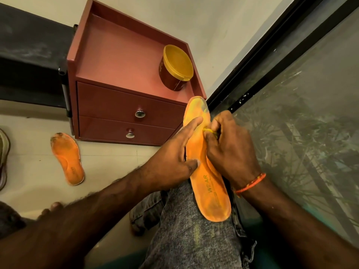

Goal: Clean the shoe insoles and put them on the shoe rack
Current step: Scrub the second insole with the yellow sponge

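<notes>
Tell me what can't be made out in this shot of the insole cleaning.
Head view:
- The yellow thing in the right hand: curled fingers hide most of it.
- The tub label: too small to read.
- The shoe: cut off by the left edge.
- The small print under WEAR on the held insole: blurred.

Both forearms reach in from the bottom toward frame centre. The left hand [174, 152] lies flat, fingers straight. The right hand [231, 150], right of centre, has its fingertips curled, pinching.
</notes>
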